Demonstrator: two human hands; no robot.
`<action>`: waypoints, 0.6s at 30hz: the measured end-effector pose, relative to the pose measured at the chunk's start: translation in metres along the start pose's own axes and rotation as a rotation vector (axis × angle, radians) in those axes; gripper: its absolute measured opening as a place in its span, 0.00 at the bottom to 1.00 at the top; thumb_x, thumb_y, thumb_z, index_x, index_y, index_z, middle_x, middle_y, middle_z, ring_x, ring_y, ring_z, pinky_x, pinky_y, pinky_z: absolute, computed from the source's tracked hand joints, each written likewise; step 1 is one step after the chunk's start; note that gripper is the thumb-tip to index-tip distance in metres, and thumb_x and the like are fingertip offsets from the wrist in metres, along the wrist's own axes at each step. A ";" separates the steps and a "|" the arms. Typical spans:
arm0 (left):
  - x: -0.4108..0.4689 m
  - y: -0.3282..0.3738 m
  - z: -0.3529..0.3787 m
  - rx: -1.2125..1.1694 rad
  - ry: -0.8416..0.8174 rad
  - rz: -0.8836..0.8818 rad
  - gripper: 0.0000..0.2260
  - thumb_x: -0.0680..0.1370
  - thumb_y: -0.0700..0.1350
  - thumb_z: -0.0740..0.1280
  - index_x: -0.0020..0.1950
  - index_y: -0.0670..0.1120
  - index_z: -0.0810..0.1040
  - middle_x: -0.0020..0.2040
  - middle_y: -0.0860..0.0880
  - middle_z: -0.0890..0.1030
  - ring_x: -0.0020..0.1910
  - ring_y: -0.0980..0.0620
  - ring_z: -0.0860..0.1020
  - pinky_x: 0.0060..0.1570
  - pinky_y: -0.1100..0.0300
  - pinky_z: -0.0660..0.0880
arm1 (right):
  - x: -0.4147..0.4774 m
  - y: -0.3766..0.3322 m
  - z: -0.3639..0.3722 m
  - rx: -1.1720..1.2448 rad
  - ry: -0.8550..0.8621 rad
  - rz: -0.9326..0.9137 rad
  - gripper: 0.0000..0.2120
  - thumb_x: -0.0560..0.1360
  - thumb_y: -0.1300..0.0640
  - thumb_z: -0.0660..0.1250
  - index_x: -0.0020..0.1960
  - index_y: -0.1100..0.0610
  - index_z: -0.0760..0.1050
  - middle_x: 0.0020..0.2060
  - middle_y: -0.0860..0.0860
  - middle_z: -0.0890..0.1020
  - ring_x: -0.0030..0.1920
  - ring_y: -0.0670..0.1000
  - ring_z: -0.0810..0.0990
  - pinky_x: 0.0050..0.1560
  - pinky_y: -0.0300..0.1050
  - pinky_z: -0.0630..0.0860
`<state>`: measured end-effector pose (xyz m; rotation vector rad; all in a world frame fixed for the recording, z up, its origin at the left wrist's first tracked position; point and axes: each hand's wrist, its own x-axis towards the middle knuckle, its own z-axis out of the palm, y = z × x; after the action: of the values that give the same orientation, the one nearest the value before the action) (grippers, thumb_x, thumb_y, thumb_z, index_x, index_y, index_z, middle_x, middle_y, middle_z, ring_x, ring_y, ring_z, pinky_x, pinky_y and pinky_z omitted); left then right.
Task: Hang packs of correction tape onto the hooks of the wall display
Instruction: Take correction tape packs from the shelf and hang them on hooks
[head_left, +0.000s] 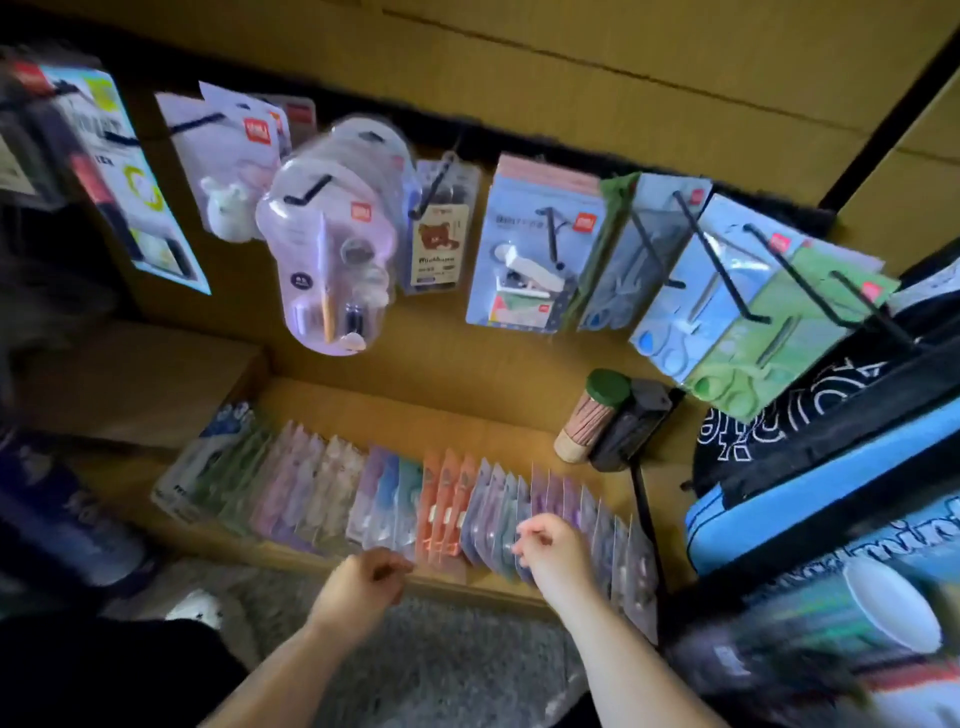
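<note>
Stocker: Wall display (441, 338) first — brown board with black hooks (727, 254) sticking out of it, most of them carrying blister packs (332, 249); below it sits an open cardboard box (415, 410), with the packs of correction tape (311, 483) standing on edge in one long row.

Novice: So the stock lies well below the hooks; where are the hands?

Stocker: Both are low, at the near side of the row; the left hand (363, 577) is by the front edge of the box, just before the orange packs (441, 499), fingers curled in; the right hand (550, 551) is over the tops of the purple packs (556, 493), fingers curled too; blur hides the fingertips, so I cannot tell whether either hand has pinched a pack.

Novice: How would you take one cleanly?

Stocker: Pinch a single card by its top edge — not the plastic bubble; lift straight up so its neighbours stay standing; keep your thumb off the very top, where the hook must pass; then face the card outward and meet the hook tip squarely before sliding it back; a hook with room looks the safer choice, I think.
</note>
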<state>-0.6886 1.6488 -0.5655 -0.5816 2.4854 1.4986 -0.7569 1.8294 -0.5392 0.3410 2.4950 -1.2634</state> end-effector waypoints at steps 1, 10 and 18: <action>0.004 -0.001 0.008 0.043 -0.037 -0.005 0.15 0.75 0.37 0.64 0.31 0.53 0.75 0.29 0.53 0.79 0.31 0.62 0.77 0.42 0.60 0.70 | 0.006 0.008 0.002 -0.019 0.012 0.034 0.14 0.76 0.62 0.60 0.35 0.48 0.70 0.46 0.55 0.82 0.52 0.57 0.79 0.53 0.48 0.74; 0.051 0.007 0.089 0.339 -0.280 0.178 0.21 0.78 0.41 0.58 0.71 0.50 0.63 0.73 0.49 0.63 0.71 0.50 0.64 0.67 0.61 0.61 | 0.059 0.081 -0.038 -0.087 0.271 0.272 0.16 0.78 0.64 0.55 0.64 0.61 0.72 0.63 0.59 0.75 0.63 0.59 0.73 0.61 0.46 0.69; 0.078 0.022 0.129 0.623 -0.383 0.271 0.26 0.80 0.48 0.54 0.75 0.53 0.48 0.77 0.53 0.47 0.76 0.54 0.46 0.73 0.56 0.44 | 0.086 0.121 -0.061 0.061 0.323 0.422 0.17 0.79 0.61 0.54 0.67 0.65 0.66 0.65 0.62 0.72 0.66 0.60 0.69 0.63 0.45 0.64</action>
<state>-0.7747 1.7531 -0.6366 0.1405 2.5697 0.7173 -0.8043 1.9548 -0.6280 1.1000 2.4479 -1.1803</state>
